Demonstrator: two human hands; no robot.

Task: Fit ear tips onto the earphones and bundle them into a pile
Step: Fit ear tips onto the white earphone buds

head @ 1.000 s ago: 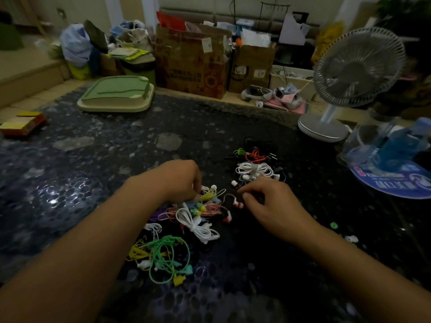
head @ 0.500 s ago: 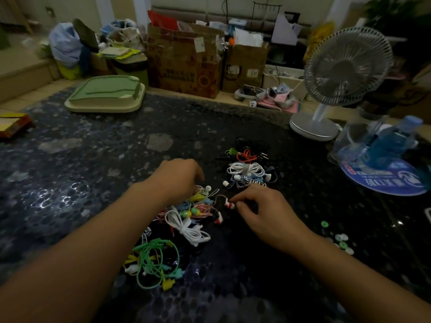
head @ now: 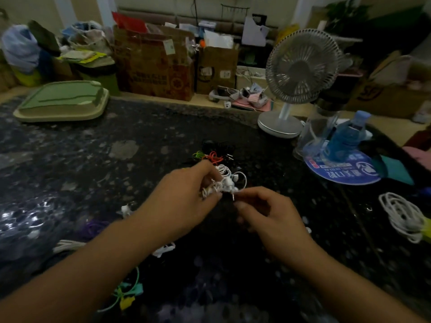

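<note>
L hand [head: 186,201] grips a white earphone bundle [head: 224,183], fingers curled round the cord. R hand [head: 268,213] pinches something tiny at the bundle's near end, prob its plug or a bud; too blurred to tell. Both are held up just nearer the camera than the far pile [head: 212,155] of black, red and green sets. That pile looks done. Still left, I'd judge: loose coloured sets [head: 126,292] well this side of the pile, under the L forearm. Blue mat [head: 345,173] right of the pile has print, upside down, unreadable.
</note>
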